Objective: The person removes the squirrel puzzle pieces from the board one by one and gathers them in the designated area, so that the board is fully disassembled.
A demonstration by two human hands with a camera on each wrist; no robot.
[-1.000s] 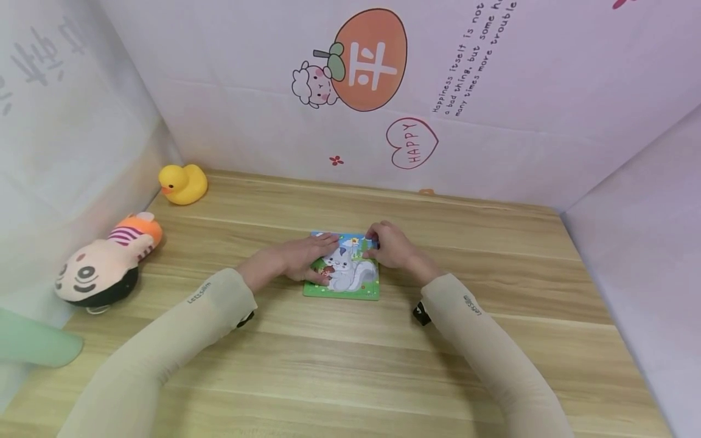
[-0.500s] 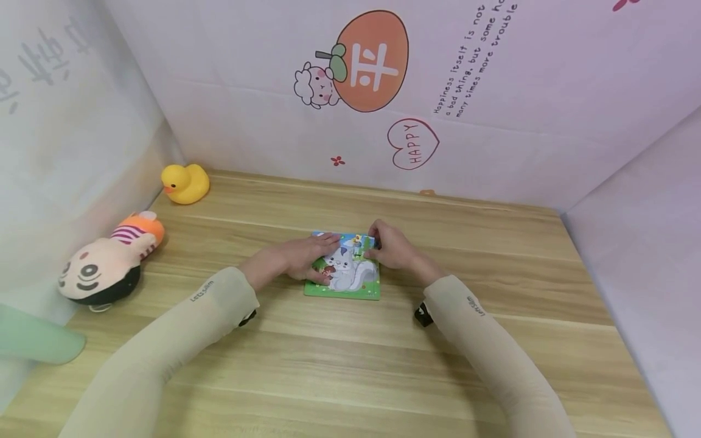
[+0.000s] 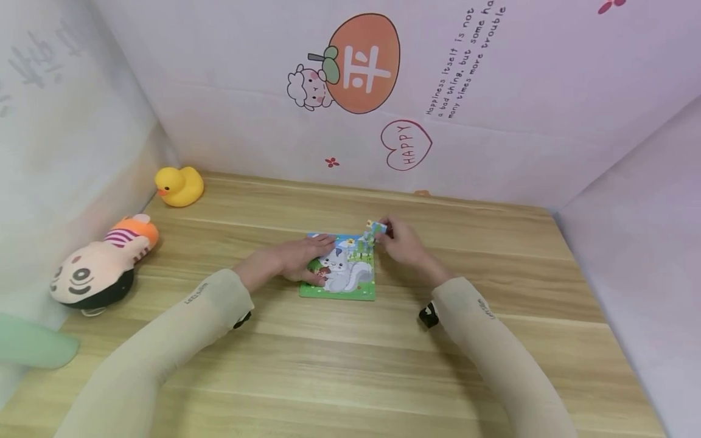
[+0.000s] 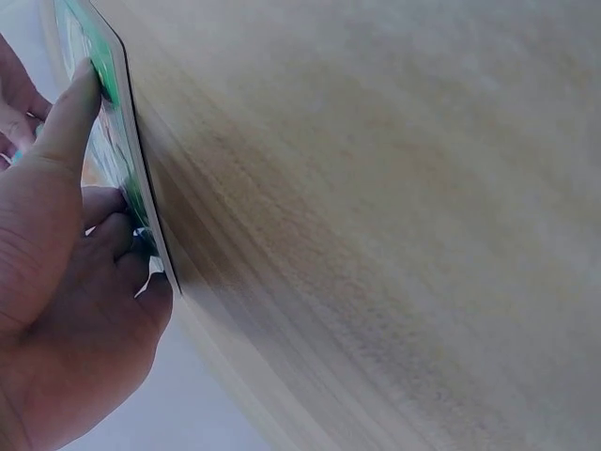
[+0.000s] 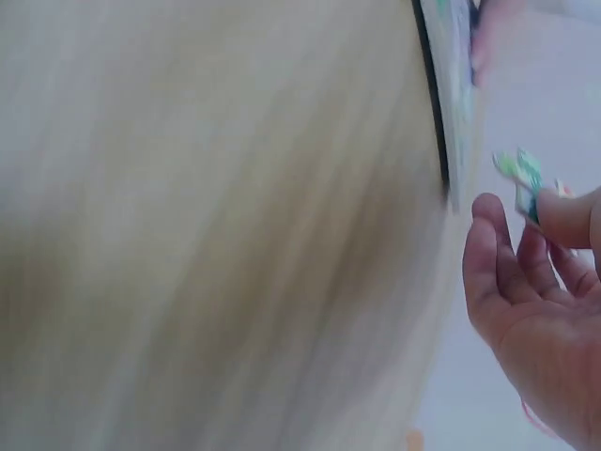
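Observation:
A square jigsaw puzzle (image 3: 350,285) showing a grey squirrel on green grass lies on the wooden table. My left hand (image 3: 302,258) rests across its left side, thumb and fingers spread over the picture. In the left wrist view the thumb of that hand (image 4: 56,225) presses on the green border. Just off the puzzle's top right corner, my right hand (image 3: 404,243) pinches a puzzle piece (image 3: 376,229) between thumb and fingers. The right wrist view shows this piece (image 5: 521,174) raised in the air, its knobbed edge sticking out past the thumb.
At the left, a yellow rubber duck (image 3: 181,187) stands near the back wall. A soft doll (image 3: 98,267) with a striped body lies in front of it, and a pale green cylinder (image 3: 38,340) is nearer. Printed cloth walls (image 3: 230,121) enclose the table.
My right hand has lifted the puzzle piece from the top right of the puzzle and moved slightly right and back with it. The left hand stays on the puzzle.

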